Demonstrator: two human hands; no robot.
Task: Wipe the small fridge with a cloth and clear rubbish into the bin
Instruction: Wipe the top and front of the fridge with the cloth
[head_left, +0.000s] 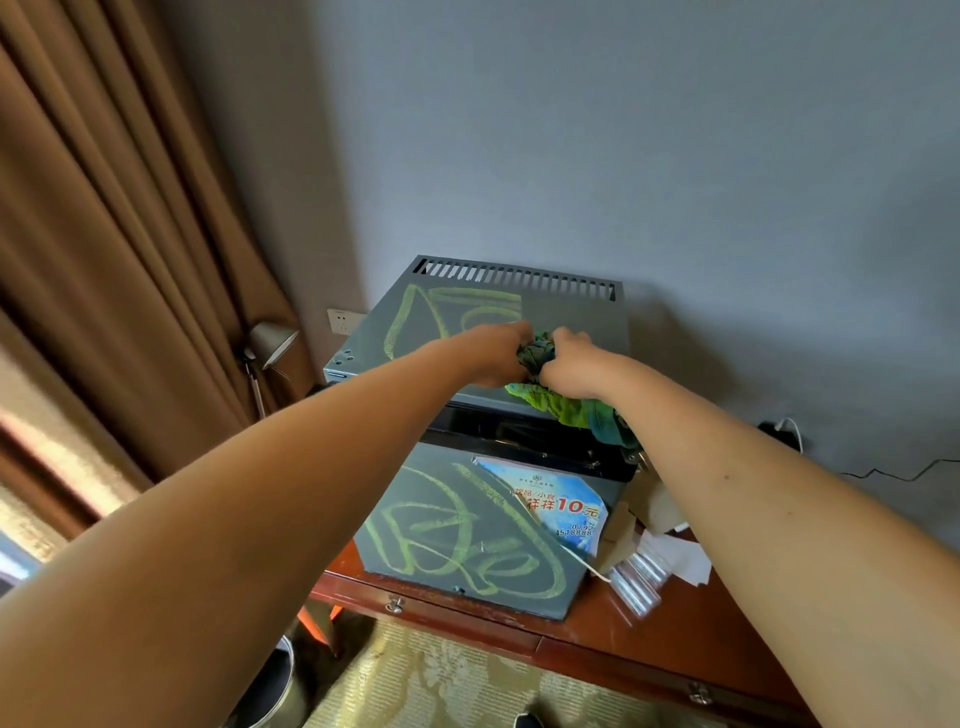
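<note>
You are gripping the bunched cloth (540, 358) between your left hand (498, 353) and right hand (566, 364), with the fridge (467, 322) top lying directly beneath both.

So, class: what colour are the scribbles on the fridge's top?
Light green, on the grey fridge top; clearest in the head view.
</note>
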